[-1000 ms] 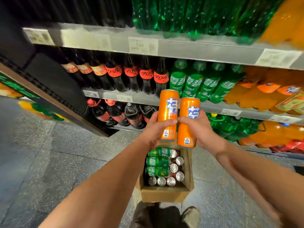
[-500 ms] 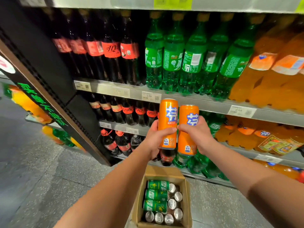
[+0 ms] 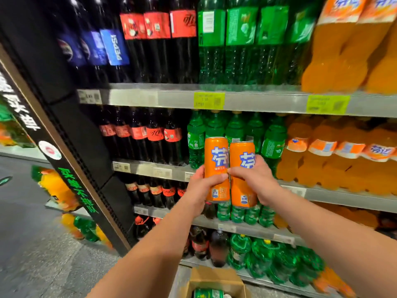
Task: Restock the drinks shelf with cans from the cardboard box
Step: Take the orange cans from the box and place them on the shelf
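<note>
Two tall cans stand upright at the centre of the frame, long axes vertical, tops pointing up and printed labels facing the camera. The orange can [image 3: 216, 160] and the second orange can [image 3: 242, 190] press side by side, the second sitting slightly lower. The left hand [image 3: 204, 187] holds the first can round its lower half, fingers curled behind it and thumb laid across the front. The right hand [image 3: 256, 181] grips the second can at its middle, fingers wrapped over the label and thumb tip meeting the other thumb at the seam between the cans. Both cans are held in the air in front of a row of green bottles [image 3: 236, 127], with cola bottles [image 3: 154, 136] to the left and orange bottles [image 3: 343, 160] to the right on the grey shelf [image 3: 257, 102]. At the bottom edge, below the forearms, the open cardboard box [image 3: 214, 275] sits on the speckled floor [image 3: 32, 265], a green can [image 3: 209, 294] lying inside.
</note>
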